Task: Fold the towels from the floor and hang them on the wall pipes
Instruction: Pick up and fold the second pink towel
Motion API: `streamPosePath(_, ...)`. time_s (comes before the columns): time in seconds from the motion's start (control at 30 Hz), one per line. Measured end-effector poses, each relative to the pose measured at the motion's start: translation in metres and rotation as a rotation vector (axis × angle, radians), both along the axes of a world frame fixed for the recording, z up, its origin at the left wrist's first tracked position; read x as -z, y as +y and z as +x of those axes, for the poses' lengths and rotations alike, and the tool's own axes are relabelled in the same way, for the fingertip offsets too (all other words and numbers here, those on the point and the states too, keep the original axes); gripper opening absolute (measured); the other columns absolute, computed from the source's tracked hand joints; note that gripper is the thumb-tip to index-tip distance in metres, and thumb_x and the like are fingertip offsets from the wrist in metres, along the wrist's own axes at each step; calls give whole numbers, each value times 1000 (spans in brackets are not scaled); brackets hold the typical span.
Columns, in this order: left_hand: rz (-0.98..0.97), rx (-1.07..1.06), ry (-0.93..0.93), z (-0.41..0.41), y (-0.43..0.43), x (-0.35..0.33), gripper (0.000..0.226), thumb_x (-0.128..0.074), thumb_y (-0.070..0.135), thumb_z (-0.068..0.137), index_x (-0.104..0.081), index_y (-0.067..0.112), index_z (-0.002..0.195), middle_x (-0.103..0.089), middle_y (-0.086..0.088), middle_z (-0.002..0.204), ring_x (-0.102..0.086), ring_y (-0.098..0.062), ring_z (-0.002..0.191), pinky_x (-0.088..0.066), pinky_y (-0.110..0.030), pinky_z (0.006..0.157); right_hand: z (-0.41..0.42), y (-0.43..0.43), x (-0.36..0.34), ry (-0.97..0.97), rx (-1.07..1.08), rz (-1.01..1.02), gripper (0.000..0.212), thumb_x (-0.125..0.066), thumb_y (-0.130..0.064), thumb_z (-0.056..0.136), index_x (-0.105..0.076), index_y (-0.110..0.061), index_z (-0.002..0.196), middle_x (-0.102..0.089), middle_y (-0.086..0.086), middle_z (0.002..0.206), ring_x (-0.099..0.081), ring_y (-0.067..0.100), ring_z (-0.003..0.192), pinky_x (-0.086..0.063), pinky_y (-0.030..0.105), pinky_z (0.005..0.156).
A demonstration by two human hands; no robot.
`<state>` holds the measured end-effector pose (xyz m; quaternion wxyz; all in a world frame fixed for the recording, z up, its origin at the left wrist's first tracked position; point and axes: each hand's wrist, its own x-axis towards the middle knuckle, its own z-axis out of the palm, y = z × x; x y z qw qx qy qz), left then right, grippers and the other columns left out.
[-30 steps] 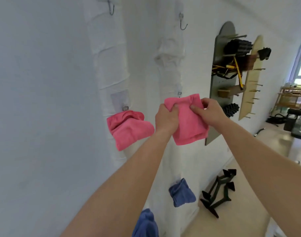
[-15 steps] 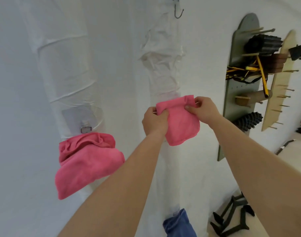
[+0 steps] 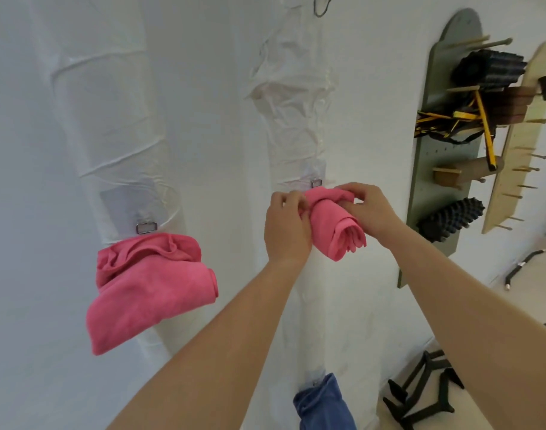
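At frame centre, the left hand (image 3: pixel 285 228) and right hand (image 3: pixel 369 209) keep their grip clamped on the folded pink towel (image 3: pixel 337 228), now raised against the right wall pipe (image 3: pixel 299 125) just under its metal clip (image 3: pixel 316 182). Half a second ago it hung lower, so hooking looks imminent; 1 pink towel (image 3: pixel 147 287) already hangs at lower left.

I see my two forearms reaching up from the bottom edge, both bare with no sleeves showing. My left hand (image 3: pixel 285 226) and right hand (image 3: pixel 369 209) are bare too, fingers unadorned as far as visible.
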<state>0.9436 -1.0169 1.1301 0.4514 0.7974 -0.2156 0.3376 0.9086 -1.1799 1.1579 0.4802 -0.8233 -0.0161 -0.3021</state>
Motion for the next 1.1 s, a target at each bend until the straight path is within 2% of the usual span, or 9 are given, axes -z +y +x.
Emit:
streamPosePath(0.1,-60,56,41,-4,-2,8,17,-55,31,93,-62,21,104,-53,6,110,-58,-15,93,-52,-37,81,-10,-3,-2,151,-238,205,25,-56,-22,95,-77,-26,106,-73,4,105,-66,19,94,-53,35,83)
streamPosePath(0.27,45,135,28,-7,-5,24,57,-63,48,87,-50,19,133,-43,7,132,-46,-14,118,-46,-28,91,-3,-20,12,243,-356,17,43,-71,-20,90,-62,-26,132,-72,3,117,-71,23,102,-59,42,87)
streamPosePath(0.37,191,84,-76,3,-4,31,64,-62,38,89,-41,17,146,-39,0,141,-41,-20,124,-51,-33,87,6,-20,15,187,-261,-148,47,-78,-19,84,-62,-33,126,-70,-6,113,-68,16,102,-56,31,91)
streamPosePath(0.43,236,25,-171,10,-4,32,58,-62,31,91,-46,14,144,-44,-5,138,-47,-24,118,-56,-38,78,12,-17,13,111,-90,-306,43,-84,-23,75,-65,-36,112,-63,-10,104,-61,11,92,-51,23,85)
streamPosePath(0.57,254,-77,-335,24,-5,33,46,-70,23,87,-61,11,131,-59,-8,123,-59,-25,103,-53,-32,60,28,-7,16,-46,235,-579,32,-83,-30,69,-71,-22,98,-52,-5,105,-48,17,96,-46,34,77)
streamPosePath(0.83,213,-90,-329,24,-4,20,31,-64,24,80,-72,21,109,-61,3,104,-57,-19,92,-53,-33,57,28,-3,38,-14,263,-575,33,-70,-48,82,-57,-18,78,-45,-4,107,-42,20,99,-44,34,75)
streamPosePath(0.93,238,-85,-317,25,-4,18,30,-62,26,79,-73,22,107,-60,3,102,-55,-20,88,-53,-37,60,20,-5,38,-23,145,-573,32,-65,-37,89,-63,-16,113,-47,1,110,-48,24,103,-42,32,86)
streamPosePath(1.0,237,-64,-332,28,-2,20,32,-61,25,81,-73,21,111,-59,0,105,-54,-23,90,-53,-40,67,12,-6,39,-82,70,-520,57,-64,-30,92,-45,-25,145,-51,0,109,-51,16,98,-40,27,84)
streamPosePath(1.1,261,-134,-382,27,-4,25,32,-59,25,86,-71,21,116,-57,-6,120,-49,-27,98,-49,-39,80,9,-3,41,-145,63,-404,54,-64,-27,87,-51,-28,140,-62,-4,112,-57,11,94,-48,28,85)
